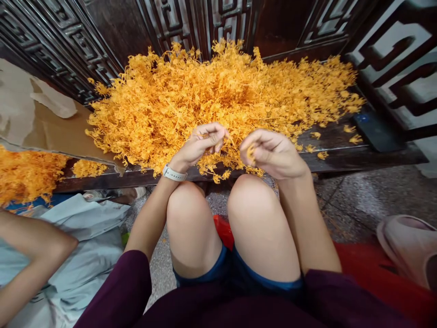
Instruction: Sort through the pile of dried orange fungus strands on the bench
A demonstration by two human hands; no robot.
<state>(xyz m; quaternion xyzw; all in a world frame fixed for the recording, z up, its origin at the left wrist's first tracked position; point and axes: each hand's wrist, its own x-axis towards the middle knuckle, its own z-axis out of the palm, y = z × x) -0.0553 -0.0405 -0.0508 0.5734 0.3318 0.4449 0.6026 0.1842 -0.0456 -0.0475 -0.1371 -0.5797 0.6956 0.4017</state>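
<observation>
A big heap of small, spidery orange plastic flower pieces (191, 91) lies on a dark wooden bench. Just over the heap's front edge, my left hand (206, 139), with a pale watch on its wrist, has thumb and fingers pinched together. A thin orange bit shows by its fingertips, but the heap behind makes it hard to tell what is held. Facing it, a little apart, my right hand (275, 152) is curled, slightly blurred, around a small orange flower piece (251, 154). Some loose pieces hang at the bench edge below my hands.
A cardboard sheet (64, 132) stands at the left, with another orange pile (23, 175) beyond it. A phone (378, 130) lies on the bench's right end. Another person's bent arm (37, 241) is at lower left. A pale shoe (409, 246) is at right.
</observation>
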